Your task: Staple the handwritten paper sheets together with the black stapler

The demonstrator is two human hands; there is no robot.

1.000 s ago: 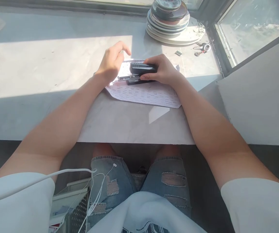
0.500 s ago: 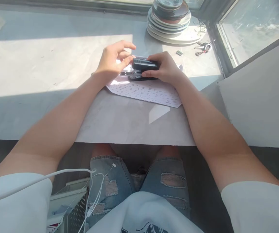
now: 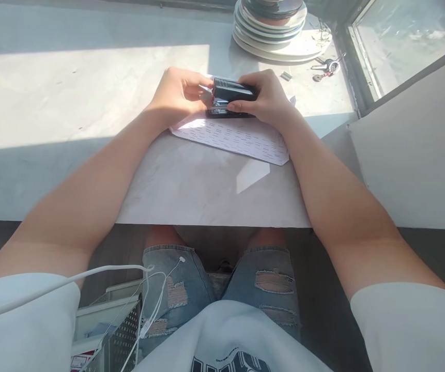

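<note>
A black stapler point(image 3: 233, 92) is held above a stack of printed paper sheets point(image 3: 238, 139). My right hand point(image 3: 264, 98) is wrapped round its rear end, the thumb along the near side. At the stapler's front end, my left hand point(image 3: 183, 93) has its fingers and thumb closed at the tip; exactly what they pinch there is partly hidden. Shiny metal shows between the stapler's upper arm and its dark base. The sheets lie flat on the table, with their far part covered by the hands and stapler.
A stack of plates point(image 3: 271, 31) stands at the back right. Near it lie a bunch of keys point(image 3: 326, 68) and a small grey strip point(image 3: 286, 76). A window frame point(image 3: 362, 67) borders the table's right side. A white cable point(image 3: 102, 268) hangs over my lap beside a perforated basket point(image 3: 123, 325).
My left fingers have closed in at the stapler's front end, where they were more spread. The stapler's parts have shifted, and the pale gap with a thin dark piece at its left no longer shows.
</note>
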